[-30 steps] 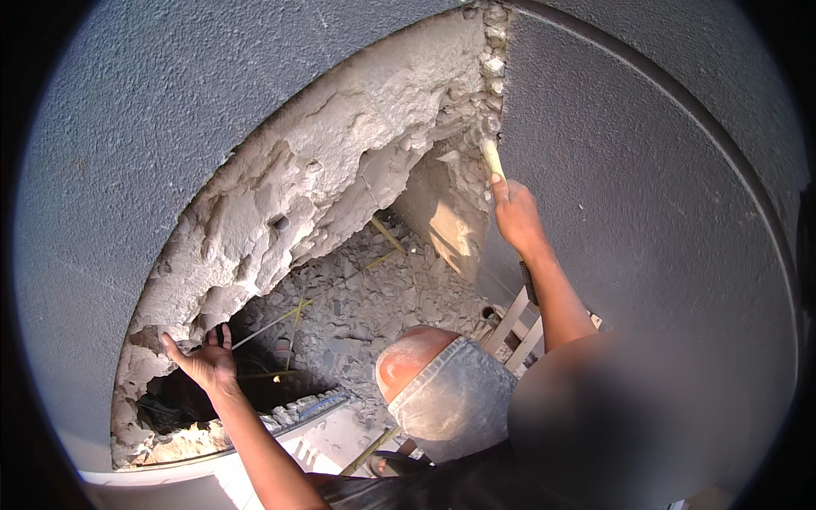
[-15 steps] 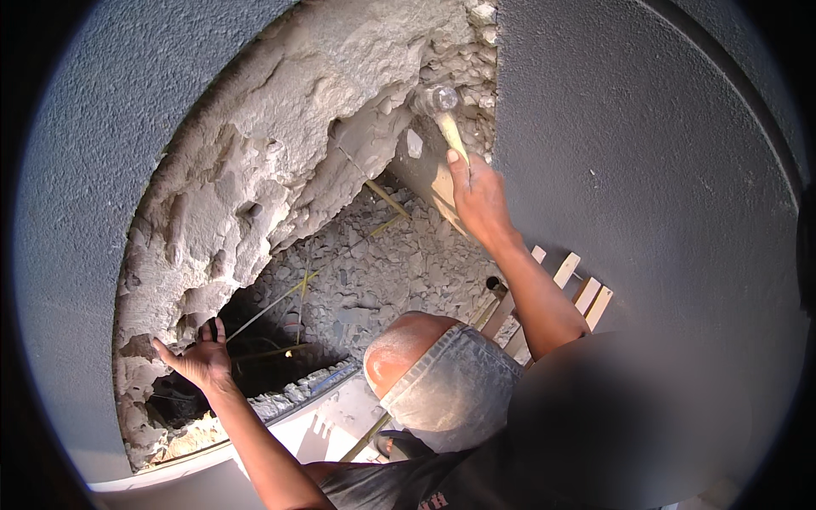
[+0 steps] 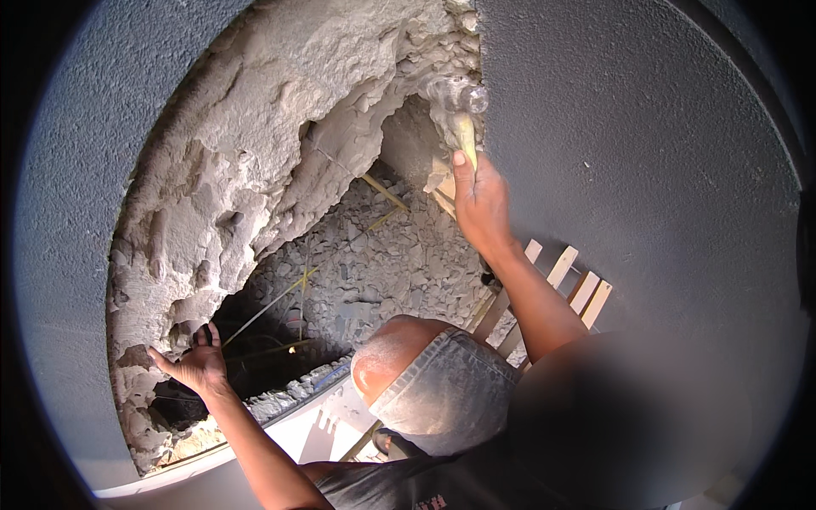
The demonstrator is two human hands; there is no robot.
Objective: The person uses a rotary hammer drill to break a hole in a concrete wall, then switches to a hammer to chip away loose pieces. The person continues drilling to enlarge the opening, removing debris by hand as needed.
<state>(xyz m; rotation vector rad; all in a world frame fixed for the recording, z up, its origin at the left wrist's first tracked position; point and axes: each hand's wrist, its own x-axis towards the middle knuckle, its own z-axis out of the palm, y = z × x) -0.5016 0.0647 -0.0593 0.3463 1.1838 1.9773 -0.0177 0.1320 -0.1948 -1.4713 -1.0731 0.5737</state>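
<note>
Two bare hands: one left (image 3: 200, 365), one right (image 3: 482, 200); in the right hand, one hammer (image 3: 465, 134); between the hands, one broken masonry edge (image 3: 255, 144) and one bed of rubble (image 3: 391, 263), its pieces too many to count; to the right of the left hand, at least two thin yellowish strips (image 3: 311, 272), crossed; below the right hand, four pale slat ends (image 3: 563, 265) and one bare knee (image 3: 395, 340); outward of the hands, two grey wall faces (image 3: 646, 170), one per side
</note>
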